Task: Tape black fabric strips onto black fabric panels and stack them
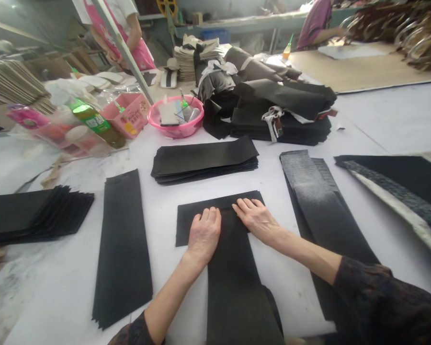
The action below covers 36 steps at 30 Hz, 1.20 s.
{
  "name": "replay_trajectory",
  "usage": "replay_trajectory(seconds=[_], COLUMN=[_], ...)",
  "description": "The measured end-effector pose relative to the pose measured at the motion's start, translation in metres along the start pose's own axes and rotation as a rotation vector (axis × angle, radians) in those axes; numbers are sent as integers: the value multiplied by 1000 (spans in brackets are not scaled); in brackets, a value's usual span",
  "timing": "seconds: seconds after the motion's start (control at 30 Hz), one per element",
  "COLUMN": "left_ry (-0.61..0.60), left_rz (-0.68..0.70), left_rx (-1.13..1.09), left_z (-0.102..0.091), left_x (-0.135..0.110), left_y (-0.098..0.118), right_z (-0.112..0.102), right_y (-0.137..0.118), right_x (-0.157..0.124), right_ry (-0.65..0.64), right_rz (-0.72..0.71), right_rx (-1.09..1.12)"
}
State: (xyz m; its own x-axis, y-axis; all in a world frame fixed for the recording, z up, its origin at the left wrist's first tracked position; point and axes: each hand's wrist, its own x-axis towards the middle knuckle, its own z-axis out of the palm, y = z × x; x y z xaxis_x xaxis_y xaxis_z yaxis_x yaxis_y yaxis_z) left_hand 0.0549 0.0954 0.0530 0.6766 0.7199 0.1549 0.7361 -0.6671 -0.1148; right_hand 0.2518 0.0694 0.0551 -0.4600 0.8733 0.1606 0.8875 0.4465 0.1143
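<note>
nearest us lies the long black strip (237,287), its far end meeting the crosswise black piece (185,221) in a t shape. well left of the strip we see a fanned stack (21,213) of dark pieces, then, nearer the strip, a long narrow stack (124,249). our left hand (204,235) rests at the strip's left edge, fingers curled down; beyond the strip's far end lies a flat black pile (204,160). our right hand (253,218) touches down by the strip's far right corner, fingers bent. whether either hand pinches or only presses, we cannot tell. right of the strip we have overlapped black strips (319,201).
</note>
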Motion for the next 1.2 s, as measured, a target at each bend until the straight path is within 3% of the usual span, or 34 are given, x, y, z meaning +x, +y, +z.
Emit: replay_trajectory(seconds=[0.17, 0.33, 0.67, 0.8, 0.9, 1.07, 1.2], left_ry=[16, 166, 246, 303, 348, 193, 166], left_rz=[-57, -176, -303, -380, -514, -630, -599], left_rx=[35, -12, -301, -533, -830, -1448, -1528], left_z=[1, 16, 17, 15, 11, 0, -11], left_x=[-13, -27, -32, -34, -33, -24, -18], left_y=[-10, -14, -14, -19, -24, -23, -15], right_z=[3, -1, -8, -10, -11, -17, -37], right_y=[5, 18, 5, 9, 11, 7, -2], right_x=[-6, -6, 42, 47, 42, 32, 32], right_ry=[-16, -17, -99, -160, -170, -135, -120], right_rz=[94, 210, 298, 332, 351, 346, 299], right_rx=[140, 247, 450, 595, 724, 868, 880])
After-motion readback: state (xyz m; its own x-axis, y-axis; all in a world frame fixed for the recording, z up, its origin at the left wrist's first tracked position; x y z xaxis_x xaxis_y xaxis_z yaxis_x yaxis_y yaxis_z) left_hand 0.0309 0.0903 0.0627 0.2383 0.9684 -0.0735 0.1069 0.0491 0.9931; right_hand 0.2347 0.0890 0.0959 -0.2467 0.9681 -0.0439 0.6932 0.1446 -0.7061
